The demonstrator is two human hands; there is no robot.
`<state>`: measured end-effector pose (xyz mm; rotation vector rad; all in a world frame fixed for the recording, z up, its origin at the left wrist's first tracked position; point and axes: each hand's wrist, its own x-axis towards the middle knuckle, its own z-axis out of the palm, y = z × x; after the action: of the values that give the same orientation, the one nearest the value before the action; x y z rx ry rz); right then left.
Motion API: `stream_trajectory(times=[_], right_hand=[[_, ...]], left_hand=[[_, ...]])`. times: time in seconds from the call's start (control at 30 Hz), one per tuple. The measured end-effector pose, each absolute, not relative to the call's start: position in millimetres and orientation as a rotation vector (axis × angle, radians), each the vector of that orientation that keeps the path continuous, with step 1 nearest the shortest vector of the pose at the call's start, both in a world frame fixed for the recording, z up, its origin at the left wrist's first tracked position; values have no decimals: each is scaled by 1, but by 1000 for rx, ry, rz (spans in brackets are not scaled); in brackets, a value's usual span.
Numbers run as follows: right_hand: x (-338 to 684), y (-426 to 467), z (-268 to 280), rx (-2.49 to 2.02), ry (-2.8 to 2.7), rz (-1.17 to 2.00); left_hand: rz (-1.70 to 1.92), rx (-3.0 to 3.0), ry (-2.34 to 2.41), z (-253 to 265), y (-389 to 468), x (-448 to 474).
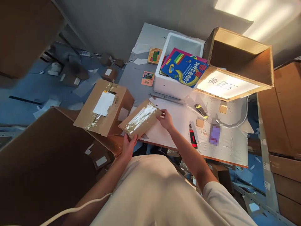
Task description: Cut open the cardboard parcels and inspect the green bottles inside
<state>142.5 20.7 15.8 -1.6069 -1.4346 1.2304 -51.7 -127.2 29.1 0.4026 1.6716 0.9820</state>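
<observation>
Parcel (pixel 141 118): 1, in fingers (pixel 163 112) of 2 hands (pixel 129 147); cutters (pixel 193 137): 2.

This looks like a packing room in a storehouse. Big brown boxes (pixel 282 106) are piled up on the right. Small boxes (pixel 113 77) and paper scraps (pixel 49 105) lie on the blue floor (pixel 18 111). The work table (pixel 225 147) (a bit messy!) has a red cutter (pixel 193 136) and a yellow cutter (pixel 201 110).

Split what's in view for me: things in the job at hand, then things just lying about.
Job at hand:
- small taped box, held by left hand and right hand

Apparently just lying about, untouched:
- red-and-black cutter
- yellow-and-black cutter
- books in the white foam box
- orange card
</observation>
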Motion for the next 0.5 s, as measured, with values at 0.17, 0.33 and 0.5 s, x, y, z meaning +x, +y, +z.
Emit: stream_trajectory(times=[0.17, 0.33, 0.5], right_hand=[[210, -74, 32, -1776, -1077, 1021], [237, -146, 17, -1861, -816, 904], [247, -174, -4, -1865, -820, 833]], left_hand=[[899, 727, 1531, 24, -106, -39], [740, 950, 1338, 14, -72, -12], [691, 1122, 1253, 0, -62, -1]])
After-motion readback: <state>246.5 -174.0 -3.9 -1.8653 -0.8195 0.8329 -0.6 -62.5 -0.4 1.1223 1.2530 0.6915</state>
